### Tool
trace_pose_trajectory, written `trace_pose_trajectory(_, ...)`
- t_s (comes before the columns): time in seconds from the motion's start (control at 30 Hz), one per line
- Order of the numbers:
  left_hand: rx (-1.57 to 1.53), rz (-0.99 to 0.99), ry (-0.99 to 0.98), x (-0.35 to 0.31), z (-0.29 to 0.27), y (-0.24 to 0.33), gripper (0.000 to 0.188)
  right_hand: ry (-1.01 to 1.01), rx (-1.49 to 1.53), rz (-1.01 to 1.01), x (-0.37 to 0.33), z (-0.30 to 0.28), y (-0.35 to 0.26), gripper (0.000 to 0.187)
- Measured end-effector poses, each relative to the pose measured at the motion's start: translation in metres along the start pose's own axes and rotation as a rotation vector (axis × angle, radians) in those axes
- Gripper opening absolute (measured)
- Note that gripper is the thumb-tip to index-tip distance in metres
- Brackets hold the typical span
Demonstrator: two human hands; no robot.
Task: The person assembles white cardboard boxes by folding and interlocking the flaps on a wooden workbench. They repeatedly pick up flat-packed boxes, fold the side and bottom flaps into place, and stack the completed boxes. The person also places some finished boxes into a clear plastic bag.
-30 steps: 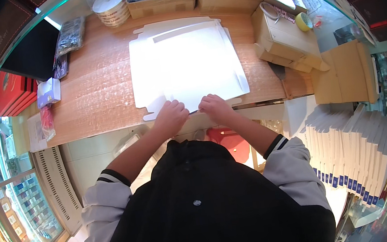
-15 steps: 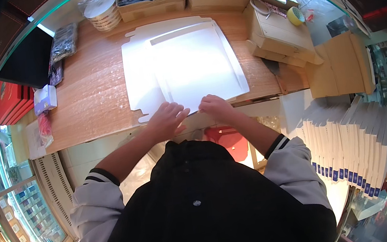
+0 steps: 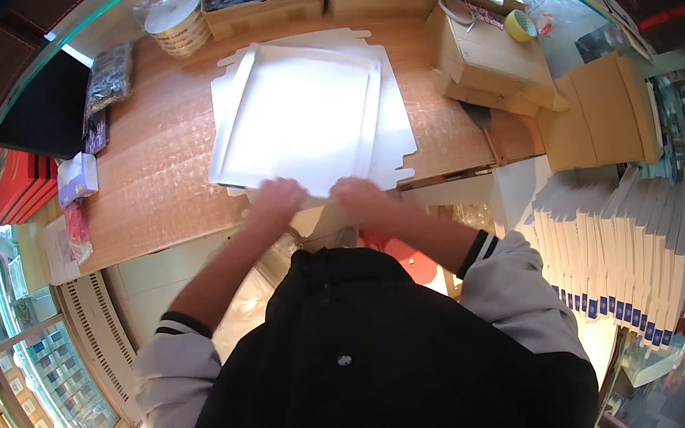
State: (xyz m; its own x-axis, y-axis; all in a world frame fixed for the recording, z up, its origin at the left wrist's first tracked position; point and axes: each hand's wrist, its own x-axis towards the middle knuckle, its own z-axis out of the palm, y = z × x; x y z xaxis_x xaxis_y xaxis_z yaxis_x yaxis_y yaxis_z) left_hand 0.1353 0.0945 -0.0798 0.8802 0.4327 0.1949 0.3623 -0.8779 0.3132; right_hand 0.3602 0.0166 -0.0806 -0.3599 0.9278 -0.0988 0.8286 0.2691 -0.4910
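A white cardboard box blank (image 3: 300,102) with creased borders lies on the wooden table in front of me. Its left border stands partly folded up, and notched tabs show at its far and right sides. My left hand (image 3: 278,200) is closed at the near edge, fingers curled over the cardboard. Close beside it, my right hand (image 3: 358,198) also grips that near edge. Both hands are slightly blurred, and the thumbs are mostly hidden.
The wooden table (image 3: 150,153) has a stack of ribbon rolls (image 3: 177,23) and an open carton (image 3: 266,14) at the back. Brown boxes (image 3: 486,54) with a yellow tape roll (image 3: 520,26) stand right. Many white flat boxes (image 3: 613,241) line up below right.
The cardboard's raised part has swung to the left, and its left border now stands up. Tabs now show on the right instead of the left. Both hands have shifted slightly left along the near edge.
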Motion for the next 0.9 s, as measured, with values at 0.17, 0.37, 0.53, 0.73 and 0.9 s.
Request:
trace_pose_trajectory(0.17,-0.104,-0.004,-0.09,-0.007,-0.002,0.0,0.014,0.16,-0.252,-0.307,-0.001,-0.017,-0.017,0.014)
trace_pose_trajectory(0.37,-0.109,0.118,0.025,-0.009,-0.004,-0.005,0.015,0.028,-0.151,-0.426,-0.013,-0.025,-0.005,0.02)
trace_pose_trajectory(0.53,-0.064,0.167,-0.224,-0.015,-0.006,-0.006,0.015,0.16,0.04,-0.36,-0.021,-0.026,-0.01,0.022)
trace_pose_trajectory(0.73,0.074,-0.33,0.096,-0.043,-0.024,-0.074,0.036,0.554,-0.035,0.148,-0.001,-0.057,0.074,0.031)
trace_pose_trajectory(0.9,0.267,-0.799,0.122,-0.049,-0.064,-0.09,0.033,0.697,-0.113,0.391,-0.002,-0.063,0.129,0.034)
